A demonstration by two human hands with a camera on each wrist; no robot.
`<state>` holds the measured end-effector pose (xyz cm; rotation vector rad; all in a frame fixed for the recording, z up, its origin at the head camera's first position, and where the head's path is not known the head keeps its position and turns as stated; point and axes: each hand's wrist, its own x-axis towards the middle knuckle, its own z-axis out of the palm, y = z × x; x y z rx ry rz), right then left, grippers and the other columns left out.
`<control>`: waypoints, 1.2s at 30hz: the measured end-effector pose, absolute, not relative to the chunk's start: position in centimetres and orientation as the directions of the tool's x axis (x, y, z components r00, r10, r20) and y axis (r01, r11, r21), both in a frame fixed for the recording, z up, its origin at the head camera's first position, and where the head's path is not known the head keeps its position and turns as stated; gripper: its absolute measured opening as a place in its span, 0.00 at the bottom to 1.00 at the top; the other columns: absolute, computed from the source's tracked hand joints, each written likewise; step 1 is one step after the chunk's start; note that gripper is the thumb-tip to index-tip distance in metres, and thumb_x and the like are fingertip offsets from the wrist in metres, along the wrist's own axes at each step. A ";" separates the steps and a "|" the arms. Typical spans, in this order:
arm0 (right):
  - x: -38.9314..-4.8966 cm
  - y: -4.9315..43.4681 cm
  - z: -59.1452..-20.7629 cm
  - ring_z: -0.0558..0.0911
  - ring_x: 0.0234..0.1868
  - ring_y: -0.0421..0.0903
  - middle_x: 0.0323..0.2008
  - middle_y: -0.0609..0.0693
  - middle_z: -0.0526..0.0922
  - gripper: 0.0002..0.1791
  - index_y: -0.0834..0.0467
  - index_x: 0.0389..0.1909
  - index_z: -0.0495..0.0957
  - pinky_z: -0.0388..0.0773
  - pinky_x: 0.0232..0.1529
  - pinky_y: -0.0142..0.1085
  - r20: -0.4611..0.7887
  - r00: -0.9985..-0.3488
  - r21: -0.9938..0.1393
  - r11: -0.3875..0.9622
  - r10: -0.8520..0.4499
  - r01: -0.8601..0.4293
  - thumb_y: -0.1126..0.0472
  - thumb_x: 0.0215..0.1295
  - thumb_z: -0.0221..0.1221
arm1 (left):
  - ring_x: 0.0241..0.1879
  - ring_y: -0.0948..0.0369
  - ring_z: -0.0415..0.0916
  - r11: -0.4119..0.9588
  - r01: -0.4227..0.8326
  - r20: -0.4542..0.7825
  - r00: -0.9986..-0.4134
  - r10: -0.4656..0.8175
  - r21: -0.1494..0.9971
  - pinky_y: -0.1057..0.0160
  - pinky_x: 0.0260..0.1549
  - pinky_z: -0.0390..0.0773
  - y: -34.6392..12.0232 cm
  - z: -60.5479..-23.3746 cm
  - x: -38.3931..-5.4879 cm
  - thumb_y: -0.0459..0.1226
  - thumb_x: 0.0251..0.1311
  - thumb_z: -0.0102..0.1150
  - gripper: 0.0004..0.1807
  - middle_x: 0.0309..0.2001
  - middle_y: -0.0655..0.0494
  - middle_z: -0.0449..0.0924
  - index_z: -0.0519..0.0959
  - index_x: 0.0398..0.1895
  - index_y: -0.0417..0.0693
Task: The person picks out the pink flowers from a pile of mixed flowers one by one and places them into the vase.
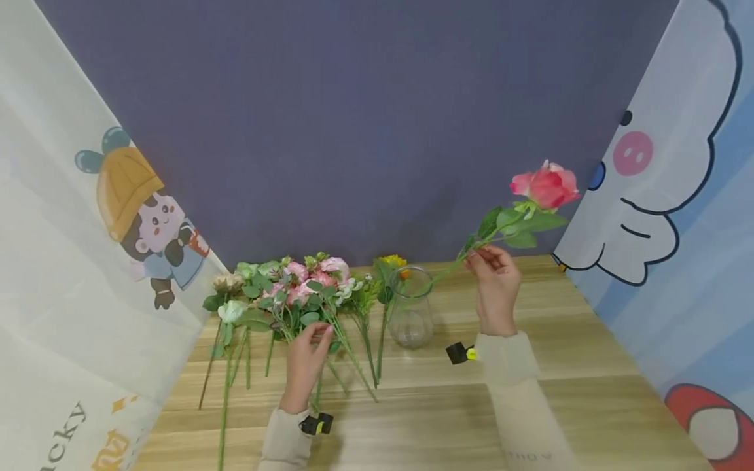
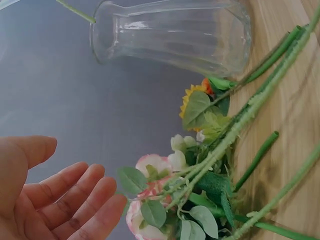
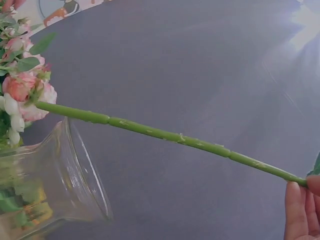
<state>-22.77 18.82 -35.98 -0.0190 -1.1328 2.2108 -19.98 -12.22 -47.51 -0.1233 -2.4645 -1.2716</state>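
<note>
- Two hands are in my view, one on each side of the vase point(image 1: 411, 322), which stands upright on the table point(image 1: 412, 422).
- Right of the vase, the right hand point(image 1: 497, 288) pinches the rose point(image 1: 549, 187) by its stem point(image 3: 180, 138), near the lowest leaves point(image 1: 533, 224). The rose slants up and away from the vase, its bare tip point(image 3: 42, 105) reaching to the rim point(image 3: 92, 170).
- I can't tell whether that tip is inside the rim or only beside it.
- Left of the vase, the left hand point(image 1: 306, 366) hangs near the pink flowers point(image 1: 334, 267), fingers loosely spread, palm empty.
- As I judge it, the step in hand is getting the rose into the vase. I'd check that the tip is within the rim, then swing the rose over the vase so the stem comes nearer upright before sliding down.
- A light pinch should do; the leaves could snag on the rim.
- Levering against the rim might tip the vase, so I'd steady its side with the left hand.
</note>
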 end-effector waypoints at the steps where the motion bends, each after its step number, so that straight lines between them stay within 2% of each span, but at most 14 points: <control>1: -22.9 18.8 -36.0 0.81 0.28 0.41 0.28 0.51 0.80 0.15 0.59 0.27 0.77 0.81 0.31 0.29 0.265 -0.790 -0.729 -0.421 0.553 -0.539 0.82 0.55 0.56 | 0.34 0.56 0.80 0.593 0.236 0.355 -0.931 -0.090 0.770 0.58 0.31 0.80 -12.4 -47.6 -19.9 0.42 0.63 0.58 0.12 0.38 0.51 0.83 0.81 0.43 0.43; 14: -24.2 19.6 -35.9 0.80 0.28 0.42 0.27 0.52 0.79 0.14 0.61 0.27 0.77 0.81 0.31 0.29 0.237 -0.770 -0.622 -0.517 0.592 -0.588 0.84 0.54 0.55 | 0.33 0.55 0.80 0.594 0.167 0.303 -0.943 -0.136 0.787 0.58 0.31 0.79 -13.3 -48.8 -20.0 0.41 0.63 0.58 0.16 0.36 0.48 0.82 0.79 0.46 0.38; 23: -24.8 20.3 -35.9 0.81 0.28 0.43 0.28 0.54 0.80 0.13 0.64 0.28 0.77 0.81 0.31 0.30 0.258 -0.743 -0.577 -0.519 0.618 -0.631 0.85 0.54 0.54 | 0.33 0.55 0.80 0.590 0.140 0.272 -0.952 -0.141 0.795 0.58 0.30 0.79 -13.5 -49.2 -20.3 0.40 0.63 0.58 0.15 0.36 0.49 0.82 0.79 0.46 0.38; 30: -25.4 20.0 -36.5 0.81 0.29 0.43 0.27 0.53 0.81 0.13 0.63 0.27 0.78 0.81 0.32 0.30 0.232 -0.748 -0.625 -0.494 0.621 -0.605 0.84 0.52 0.57 | 0.32 0.56 0.80 0.593 0.111 0.255 -0.953 -0.164 0.797 0.60 0.28 0.79 -13.8 -49.6 -20.6 0.38 0.62 0.58 0.13 0.35 0.49 0.82 0.79 0.45 0.38; 36: -25.8 19.2 -37.3 0.81 0.29 0.43 0.28 0.53 0.80 0.14 0.61 0.26 0.78 0.81 0.33 0.30 0.218 -0.749 -0.676 -0.457 0.625 -0.578 0.83 0.52 0.58 | 0.33 0.55 0.80 0.588 0.110 0.242 -0.959 -0.149 0.801 0.58 0.30 0.79 -13.8 -49.7 -20.4 0.41 0.63 0.57 0.15 0.36 0.49 0.82 0.79 0.46 0.38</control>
